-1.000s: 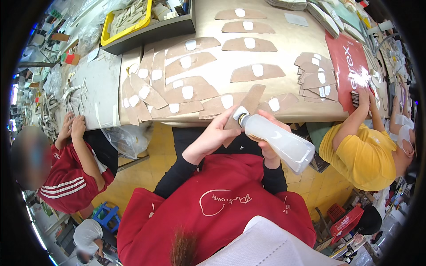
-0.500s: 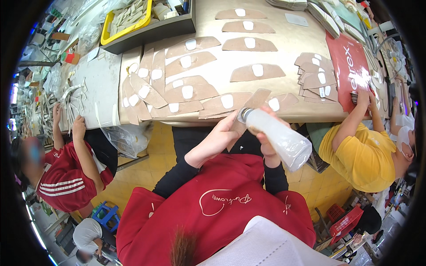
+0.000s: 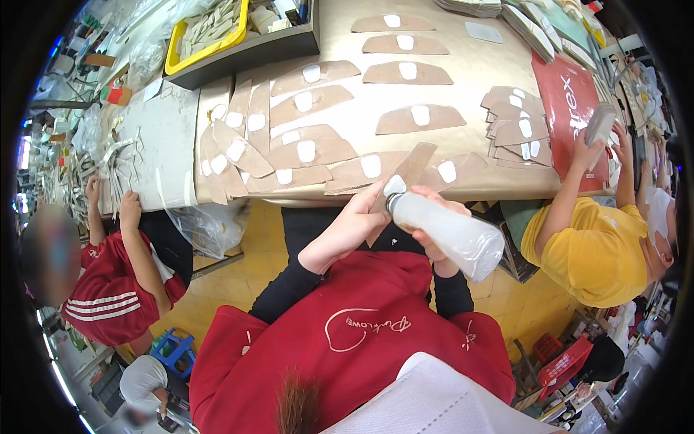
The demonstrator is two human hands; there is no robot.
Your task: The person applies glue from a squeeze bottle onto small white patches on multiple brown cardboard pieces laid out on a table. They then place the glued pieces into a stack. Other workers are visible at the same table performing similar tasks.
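My left hand (image 3: 345,231) grips a tan leather piece (image 3: 415,165) at the table's front edge. A white patch (image 3: 395,186) shows on that piece. In my right hand (image 3: 432,249) is a translucent squeeze bottle (image 3: 463,235) with whitish contents, tilted so its neck meets or nearly meets the patch; I cannot tell whether they touch. Curved tan leather pieces (image 3: 394,121) with white patches lie in rows beyond my hands. An overlapping pile of similar pieces (image 3: 506,134) sits to the right, and longer strips (image 3: 249,155) lie to the left.
A dark tray (image 3: 289,45) with a yellow basket (image 3: 170,64) stands at the far left. On the right, a person in a yellow shirt (image 3: 589,246) works by a red sheet (image 3: 557,108). A person in red (image 3: 116,286) handles pale strips on the left. A plastic bag (image 3: 210,228) hangs below the edge.
The bottle has shifted slightly left and down, its neck now at the patch on the leather piece. The person in yellow has lifted a greyish block off the red sheet.
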